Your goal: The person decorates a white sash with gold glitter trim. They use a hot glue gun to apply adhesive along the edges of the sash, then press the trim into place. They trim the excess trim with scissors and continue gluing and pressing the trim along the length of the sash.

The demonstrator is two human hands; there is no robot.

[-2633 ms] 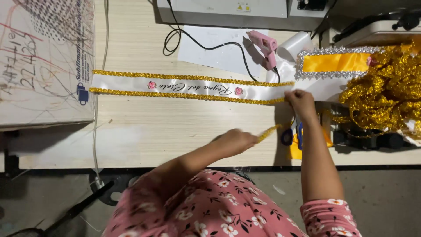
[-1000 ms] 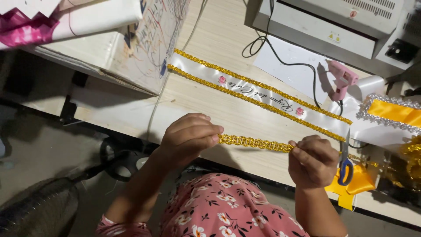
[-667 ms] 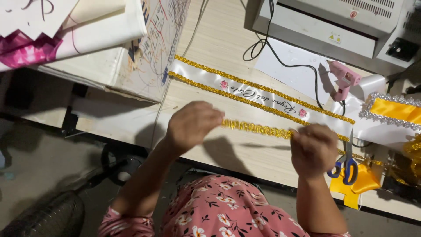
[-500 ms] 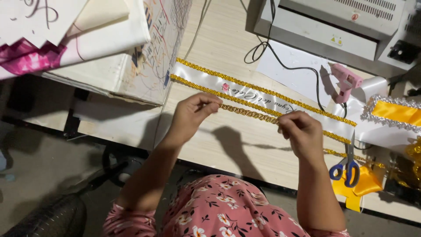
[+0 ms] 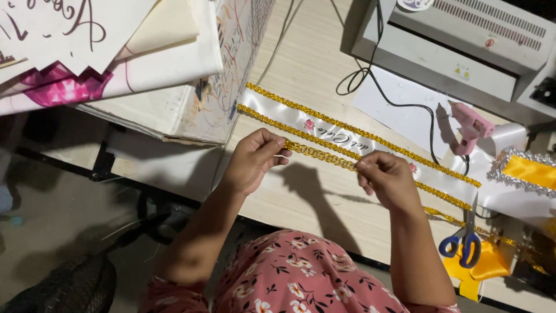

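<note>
— Desk [image 5: 324, 64] first, then?
— Yes. White sash [image 5: 324, 134] lies slantwise on it; my gold braid [image 5: 321, 155] runs parallel, just beside its near edge.
— Hands?
— Left hand [image 5: 250, 162] and right hand [image 5: 387, 179] each pinch the braid, stretched between them.

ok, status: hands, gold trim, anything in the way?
Left hand and right hand pinch gold trim, stretched between them. Trim sits just above white sash. Nothing between; scissors off right.
</note>
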